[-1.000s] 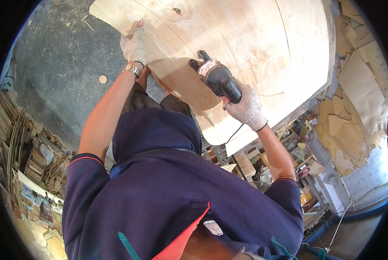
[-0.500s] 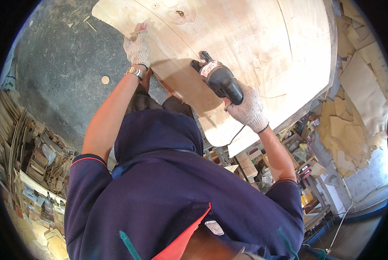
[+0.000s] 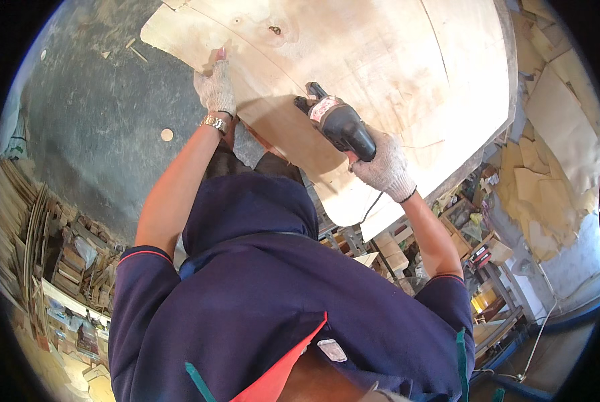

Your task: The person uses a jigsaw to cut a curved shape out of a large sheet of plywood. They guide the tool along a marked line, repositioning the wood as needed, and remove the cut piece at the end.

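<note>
My gloved right hand (image 3: 384, 164) is wrapped round the rear of a black jigsaw (image 3: 345, 127) with a pale, red-marked band near its front. The jigsaw rests on a large pale plywood sheet (image 3: 373, 53), its front pointing to the far left. Its blade is hidden from this view. At the sheet's left edge, my gloved left hand (image 3: 214, 90) grips the plywood, thumb on top and the other fingers mostly out of sight. Thin dark lines run across the wood, and a dark knot (image 3: 274, 30) shows near the far side.
A cord (image 3: 370, 208) trails from the jigsaw over the near edge. Wood offcuts (image 3: 79, 261) and stacked thin strips (image 3: 25, 234) lie at the left. Cluttered shelves (image 3: 467, 228) and brown sheet pieces (image 3: 534, 194) are at the right. A small round disc (image 3: 167, 135) lies on the grey floor.
The view has tilted slightly, so sheet and floor appear lower. Relative to the knot, the jigsaw has advanced a little toward the far side. Both hands keep their holds.
</note>
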`<control>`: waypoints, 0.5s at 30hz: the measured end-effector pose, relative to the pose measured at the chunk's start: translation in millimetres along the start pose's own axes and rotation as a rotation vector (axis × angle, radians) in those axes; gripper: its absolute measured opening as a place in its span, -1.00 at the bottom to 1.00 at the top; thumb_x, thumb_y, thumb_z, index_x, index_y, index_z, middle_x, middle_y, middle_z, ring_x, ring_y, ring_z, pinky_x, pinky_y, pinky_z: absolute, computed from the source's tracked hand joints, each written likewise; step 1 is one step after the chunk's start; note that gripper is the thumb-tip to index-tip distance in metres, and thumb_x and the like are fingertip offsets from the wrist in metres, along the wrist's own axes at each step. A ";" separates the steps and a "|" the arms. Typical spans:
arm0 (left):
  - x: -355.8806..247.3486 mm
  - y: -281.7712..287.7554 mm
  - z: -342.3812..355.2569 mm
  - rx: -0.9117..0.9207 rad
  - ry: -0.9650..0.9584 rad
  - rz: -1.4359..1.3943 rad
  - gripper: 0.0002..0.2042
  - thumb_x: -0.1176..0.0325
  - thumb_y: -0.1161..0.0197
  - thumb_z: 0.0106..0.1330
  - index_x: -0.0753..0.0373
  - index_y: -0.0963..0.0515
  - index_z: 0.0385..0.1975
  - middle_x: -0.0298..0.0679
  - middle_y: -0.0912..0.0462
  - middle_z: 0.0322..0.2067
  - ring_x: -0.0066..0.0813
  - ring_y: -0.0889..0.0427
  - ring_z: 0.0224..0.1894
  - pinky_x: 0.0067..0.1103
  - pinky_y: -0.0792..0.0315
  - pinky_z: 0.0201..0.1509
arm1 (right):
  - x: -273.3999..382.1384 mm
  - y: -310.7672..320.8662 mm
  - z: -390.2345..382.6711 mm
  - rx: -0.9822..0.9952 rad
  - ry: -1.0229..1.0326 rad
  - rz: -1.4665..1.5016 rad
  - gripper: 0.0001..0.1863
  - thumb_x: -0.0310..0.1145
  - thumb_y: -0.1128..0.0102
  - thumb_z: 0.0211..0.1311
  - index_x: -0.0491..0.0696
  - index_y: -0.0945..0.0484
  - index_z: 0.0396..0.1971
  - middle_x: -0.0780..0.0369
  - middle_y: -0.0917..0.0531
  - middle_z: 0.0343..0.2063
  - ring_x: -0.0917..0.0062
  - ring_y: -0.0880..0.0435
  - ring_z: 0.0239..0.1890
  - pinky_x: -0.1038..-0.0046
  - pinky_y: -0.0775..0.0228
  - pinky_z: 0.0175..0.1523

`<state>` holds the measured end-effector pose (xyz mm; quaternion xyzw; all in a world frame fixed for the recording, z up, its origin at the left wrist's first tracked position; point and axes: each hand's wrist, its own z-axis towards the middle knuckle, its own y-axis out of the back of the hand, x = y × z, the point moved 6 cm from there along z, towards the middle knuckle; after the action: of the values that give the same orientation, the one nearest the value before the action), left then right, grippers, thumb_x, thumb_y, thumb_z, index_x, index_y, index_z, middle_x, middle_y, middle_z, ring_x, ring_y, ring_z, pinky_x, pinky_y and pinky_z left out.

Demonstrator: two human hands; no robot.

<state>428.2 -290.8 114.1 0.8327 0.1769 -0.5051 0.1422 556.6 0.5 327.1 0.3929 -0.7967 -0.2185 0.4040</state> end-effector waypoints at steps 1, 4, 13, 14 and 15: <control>2.5 -1.1 0.9 0.003 -0.006 -0.014 -0.39 -0.08 -0.54 0.26 0.39 -0.57 -0.01 -0.19 -0.68 -0.12 -0.43 -0.59 -0.08 -0.45 -0.49 0.08 | 0.3 0.1 0.1 0.001 -0.008 0.010 -0.60 -0.33 -0.33 0.00 -0.17 -0.62 -0.12 -0.07 -0.68 -0.52 0.03 -0.76 -0.39 0.18 -0.60 -0.24; 6.7 -3.6 1.9 0.005 -0.012 -0.019 -0.39 -0.09 -0.54 0.26 0.39 -0.56 -0.04 -0.20 -0.67 -0.16 -0.43 -0.58 -0.12 -0.45 -0.49 0.05 | 1.6 1.2 -0.9 -0.005 -0.018 0.043 -0.60 -0.34 -0.33 -0.01 -0.16 -0.63 -0.12 -0.07 -0.67 -0.52 0.03 -0.76 -0.39 0.18 -0.58 -0.24; 6.3 -2.2 -2.9 0.008 -0.017 0.021 -0.41 -0.05 -0.53 0.28 0.36 -0.57 0.03 -0.20 -0.68 -0.13 -0.45 -0.57 -0.11 -0.47 -0.48 0.04 | 3.4 0.9 2.6 0.042 -0.045 0.015 -0.56 -0.34 -0.34 -0.01 -0.15 -0.64 -0.06 -0.07 -0.70 -0.48 0.04 -0.77 -0.36 0.19 -0.60 -0.22; 3.3 -3.4 -3.6 0.012 -0.023 0.013 -0.41 -0.05 -0.53 0.28 0.35 -0.57 0.03 -0.21 -0.68 -0.13 -0.44 -0.57 -0.11 -0.46 -0.48 0.05 | 4.5 1.9 3.4 0.056 -0.048 0.004 -0.55 -0.34 -0.36 0.00 -0.15 -0.64 -0.05 -0.06 -0.71 -0.46 0.06 -0.78 -0.34 0.20 -0.60 -0.20; 0.6 -3.3 -3.9 0.013 -0.033 0.007 -0.42 -0.05 -0.53 0.28 0.35 -0.58 0.04 -0.21 -0.68 -0.13 -0.43 -0.57 -0.10 -0.46 -0.48 0.05 | 5.7 2.0 4.4 0.069 -0.048 -0.006 -0.55 -0.35 -0.37 0.02 -0.16 -0.65 -0.03 -0.05 -0.72 -0.44 0.08 -0.80 -0.33 0.22 -0.61 -0.19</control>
<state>430.1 -286.2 115.2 0.8259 0.1683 -0.5192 0.1414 550.0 -2.8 328.5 0.4037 -0.8120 -0.2012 0.3703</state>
